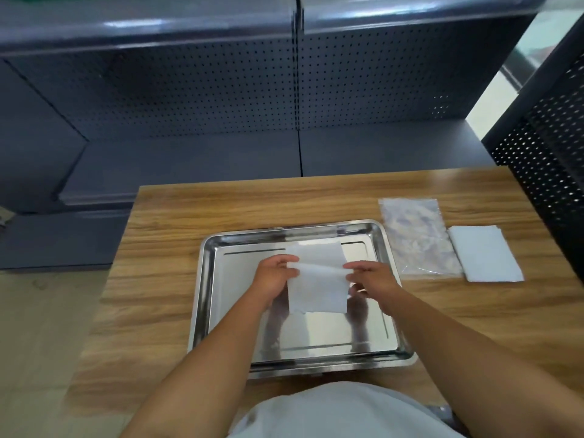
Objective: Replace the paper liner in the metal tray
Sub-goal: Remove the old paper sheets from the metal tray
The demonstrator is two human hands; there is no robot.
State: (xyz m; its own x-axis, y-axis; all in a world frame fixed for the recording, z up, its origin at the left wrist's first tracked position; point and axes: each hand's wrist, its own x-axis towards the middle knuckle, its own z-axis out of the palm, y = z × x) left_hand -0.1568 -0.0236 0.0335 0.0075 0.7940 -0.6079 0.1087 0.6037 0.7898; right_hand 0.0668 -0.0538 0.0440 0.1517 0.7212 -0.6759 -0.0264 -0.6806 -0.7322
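Note:
A shiny metal tray (208,298) lies in the middle of the wooden table. Above its centre I hold a white paper liner (316,286), folded partly over itself along a crease between my hands. My left hand (273,279) pinches the paper's left edge. My right hand (374,282) pinches its right edge. The tray's bare bottom mirrors my hands and forearms. My forearms cover part of the tray's near rim.
To the right of the tray lie a clear plastic bag (417,238) and, beyond it, a stack of folded white paper sheets (485,254). A dark perforated shelf unit (221,90) stands behind the table, and a black perforated panel (550,147) rises at the right.

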